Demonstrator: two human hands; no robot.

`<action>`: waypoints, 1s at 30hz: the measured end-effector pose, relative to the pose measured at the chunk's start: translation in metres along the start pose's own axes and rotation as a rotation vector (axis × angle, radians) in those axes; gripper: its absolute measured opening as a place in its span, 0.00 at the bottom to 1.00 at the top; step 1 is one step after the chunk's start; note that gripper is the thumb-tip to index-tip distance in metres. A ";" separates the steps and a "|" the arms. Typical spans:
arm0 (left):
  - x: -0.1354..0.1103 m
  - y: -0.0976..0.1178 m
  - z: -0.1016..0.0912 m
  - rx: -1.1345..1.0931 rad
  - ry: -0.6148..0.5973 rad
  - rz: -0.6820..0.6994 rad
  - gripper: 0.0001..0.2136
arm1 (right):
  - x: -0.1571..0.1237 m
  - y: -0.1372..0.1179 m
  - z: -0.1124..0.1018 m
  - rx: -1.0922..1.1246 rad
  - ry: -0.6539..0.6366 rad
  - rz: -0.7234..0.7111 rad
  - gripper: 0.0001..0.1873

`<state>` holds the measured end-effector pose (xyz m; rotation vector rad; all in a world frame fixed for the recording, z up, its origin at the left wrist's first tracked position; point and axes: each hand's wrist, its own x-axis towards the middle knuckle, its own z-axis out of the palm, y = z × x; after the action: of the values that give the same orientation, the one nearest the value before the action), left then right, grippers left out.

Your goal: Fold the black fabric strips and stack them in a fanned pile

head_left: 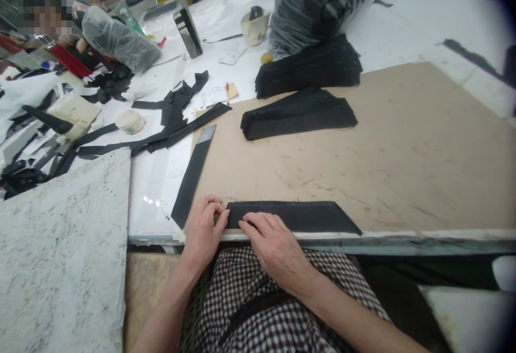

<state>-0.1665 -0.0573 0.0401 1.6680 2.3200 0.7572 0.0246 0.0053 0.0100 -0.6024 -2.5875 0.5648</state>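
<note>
Pinched at its left end by my left hand [206, 226], the black strip [302, 217] stretches rightward under my right hand [279, 245], whose hold I cannot clearly tell.

A head-worn camera looks forward and down past a checked garment [282, 323] to a worktable [397, 36], left hand [203, 227] and right hand [276, 243] close, a co-worker [46, 14] farther off.

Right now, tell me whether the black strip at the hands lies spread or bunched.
Spread: the black strip lies flat along the near edge of the brown board. Whether it's doubled, I cannot tell.
</note>
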 end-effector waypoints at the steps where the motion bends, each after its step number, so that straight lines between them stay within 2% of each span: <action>1: 0.000 0.001 0.000 -0.019 0.002 -0.005 0.07 | 0.000 0.000 0.001 0.000 0.002 0.001 0.18; 4: 0.002 0.003 -0.003 -0.137 -0.033 -0.059 0.08 | -0.001 0.001 0.002 0.000 0.016 -0.007 0.18; 10: 0.006 0.009 -0.017 -0.531 -0.240 -0.328 0.11 | -0.002 0.003 0.003 0.020 0.042 -0.011 0.18; 15: -0.002 0.003 -0.024 -0.765 -0.272 -0.490 0.21 | 0.000 0.003 0.001 0.104 0.025 0.028 0.15; 19: -0.012 -0.003 -0.026 -0.815 -0.262 -0.488 0.20 | 0.008 0.002 -0.007 0.214 0.029 0.078 0.10; 24: -0.019 0.004 -0.021 -0.897 -0.230 -0.476 0.17 | 0.016 0.000 -0.023 0.341 -0.026 0.126 0.06; 30: -0.020 0.017 -0.009 -0.967 -0.256 -0.413 0.17 | 0.017 -0.002 -0.033 0.415 -0.055 0.161 0.10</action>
<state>-0.1491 -0.0740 0.0540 0.7704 1.5879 1.1977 0.0262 0.0216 0.0435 -0.6581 -2.3774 1.1476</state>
